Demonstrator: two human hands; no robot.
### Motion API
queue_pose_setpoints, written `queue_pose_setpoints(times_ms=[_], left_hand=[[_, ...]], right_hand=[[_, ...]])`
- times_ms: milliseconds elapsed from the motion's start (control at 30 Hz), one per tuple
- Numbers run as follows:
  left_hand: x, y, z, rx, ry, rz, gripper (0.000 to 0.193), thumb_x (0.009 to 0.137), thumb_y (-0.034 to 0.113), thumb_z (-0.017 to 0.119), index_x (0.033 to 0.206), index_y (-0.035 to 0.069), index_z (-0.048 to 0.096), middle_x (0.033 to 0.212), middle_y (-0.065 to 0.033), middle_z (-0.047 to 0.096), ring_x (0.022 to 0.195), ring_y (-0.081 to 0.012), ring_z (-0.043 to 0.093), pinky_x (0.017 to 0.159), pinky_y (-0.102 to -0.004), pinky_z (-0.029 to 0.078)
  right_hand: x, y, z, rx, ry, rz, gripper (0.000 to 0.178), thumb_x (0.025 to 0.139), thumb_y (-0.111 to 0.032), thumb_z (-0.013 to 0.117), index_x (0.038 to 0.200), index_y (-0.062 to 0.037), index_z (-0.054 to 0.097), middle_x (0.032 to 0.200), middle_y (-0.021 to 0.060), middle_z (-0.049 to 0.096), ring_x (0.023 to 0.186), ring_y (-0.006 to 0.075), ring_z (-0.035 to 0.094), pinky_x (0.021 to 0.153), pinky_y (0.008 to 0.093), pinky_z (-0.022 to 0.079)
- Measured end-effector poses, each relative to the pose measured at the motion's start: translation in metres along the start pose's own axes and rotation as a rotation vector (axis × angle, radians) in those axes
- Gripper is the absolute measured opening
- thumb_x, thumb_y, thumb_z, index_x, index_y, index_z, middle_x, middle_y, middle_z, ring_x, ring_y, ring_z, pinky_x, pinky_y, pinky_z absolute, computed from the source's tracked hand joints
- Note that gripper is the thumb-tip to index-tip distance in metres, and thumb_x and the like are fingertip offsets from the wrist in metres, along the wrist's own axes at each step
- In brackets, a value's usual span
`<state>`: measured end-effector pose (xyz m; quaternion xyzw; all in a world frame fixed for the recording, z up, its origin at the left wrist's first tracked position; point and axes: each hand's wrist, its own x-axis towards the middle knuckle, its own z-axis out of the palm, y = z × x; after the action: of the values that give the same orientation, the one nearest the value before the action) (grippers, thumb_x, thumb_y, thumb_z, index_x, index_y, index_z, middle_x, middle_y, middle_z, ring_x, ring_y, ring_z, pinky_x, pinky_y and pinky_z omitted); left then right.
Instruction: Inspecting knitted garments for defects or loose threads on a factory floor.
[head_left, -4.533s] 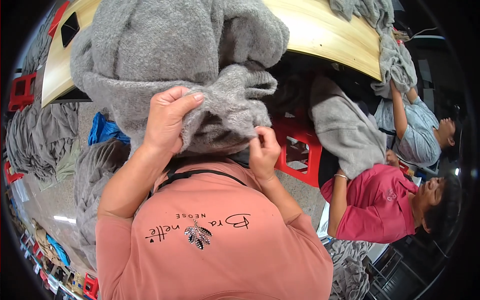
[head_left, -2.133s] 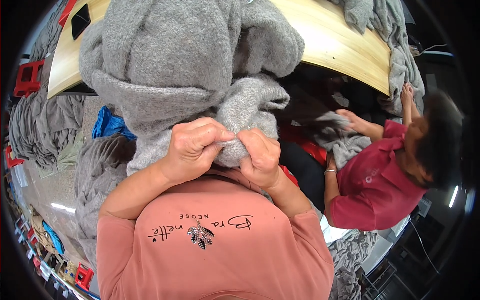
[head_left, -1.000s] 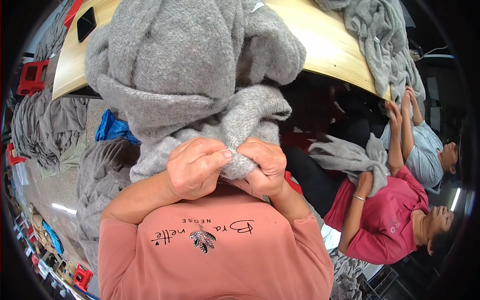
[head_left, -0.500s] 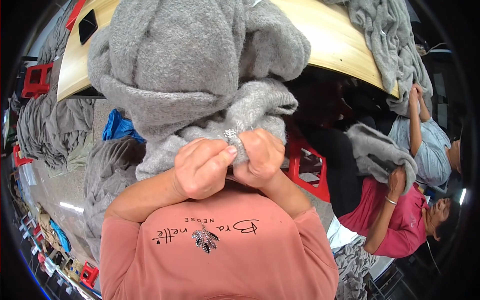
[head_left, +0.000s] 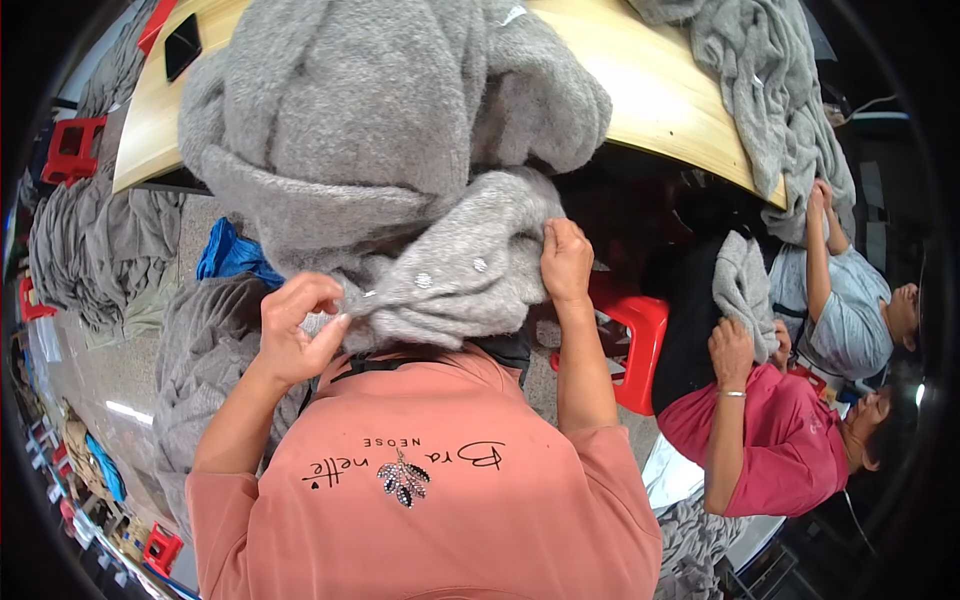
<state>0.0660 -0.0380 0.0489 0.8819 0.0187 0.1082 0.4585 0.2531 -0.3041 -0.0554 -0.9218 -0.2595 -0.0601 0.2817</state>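
Stretched between the person's left hand (head_left: 300, 328) and right hand (head_left: 570, 265) was a gray knit piece (head_left: 450, 240), just above the salmon shirt (head_left: 420, 540). The left thumb and forefinger appeared to pinch its narrowed corner; the right fingers were curled together on the opposite edge, with the thumb's pressure hidden from me. I judged the grips sat well apart to keep the cloth drawn out, leaving two pale patches (head_left: 424, 281) facing up between the fingertips. Beyond the fingers, a larger gray bundle (head_left: 350, 110) rested over the wooden table's edge (head_left: 670, 80), perhaps so the table bore its weight. The piece's long axis slanted up from the left fingertips toward the right ones, narrow end pointing left, broader folded end by the right fingers.
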Motion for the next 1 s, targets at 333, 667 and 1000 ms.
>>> queue_pose_setpoints(times_ms=[333, 667, 1000], left_hand=[[0.064, -0.009, 0.114, 0.29, -0.171, -0.031, 0.048, 0.062, 0.009, 0.062, 0.108, 0.004, 0.048, 0.081, -0.0206, 0.058, 0.071, -0.04, 0.056, 0.066, -0.0464, 0.046], [-0.012, 0.054, -0.067, -0.304, -0.125, 0.306, 0.021, 0.069, 0.013, 0.056, 0.086, 0.001, 0.059, 0.07, -0.0142, 0.056, 0.062, -0.0249, 0.056, 0.057, -0.0328, 0.043], [-0.651, 0.059, -0.387, 0.43, 0.685, -0.371, 0.025, 0.069, 0.018, 0.059, 0.09, 0.004, 0.059, 0.078, -0.0139, 0.057, 0.071, -0.0254, 0.056, 0.065, -0.0349, 0.044]], right_hand=[[0.003, -0.078, -0.026, 0.655, -0.319, -0.004, 0.009, 0.073, 0.003, 0.051, 0.08, 0.0026, 0.055, 0.068, 0.0158, 0.054, 0.061, 0.0261, 0.054, 0.058, 0.0311, 0.043], [0.108, -0.151, -0.032, -0.097, -0.077, -0.648, 0.064, 0.064, -0.022, 0.07, 0.121, -0.0115, 0.045, 0.127, 0.0194, 0.036, 0.117, 0.0362, 0.032, 0.092, 0.0445, 0.028], [0.162, -0.09, 0.035, -0.135, -0.044, -0.663, 0.065, 0.064, -0.022, 0.065, 0.124, -0.0089, 0.043, 0.131, 0.0227, 0.032, 0.119, 0.0375, 0.03, 0.099, 0.0428, 0.023]])
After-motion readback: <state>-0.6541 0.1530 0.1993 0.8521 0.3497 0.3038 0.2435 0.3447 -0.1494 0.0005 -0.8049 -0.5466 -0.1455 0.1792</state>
